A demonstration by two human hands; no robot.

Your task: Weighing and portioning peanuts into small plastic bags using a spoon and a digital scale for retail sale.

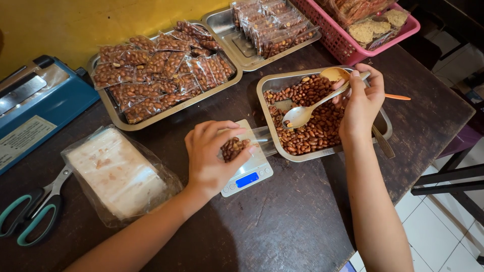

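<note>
My left hand (212,158) cups a small clear bag of peanuts (233,148) on the pocket scale (249,174), fingers curled around its mouth. The bag looks light, limp and slick, so I judge it best pinched at the open top, or the nuts may spill. Just right of it, the steel tray (275,83) holds loose peanuts. My right hand (360,103) is closed on a metal spoon (302,115), bowl over the tray.

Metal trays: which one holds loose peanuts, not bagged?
The nearest tray, under the right hand with the spoon. The two trays behind hold sealed packets.
</note>
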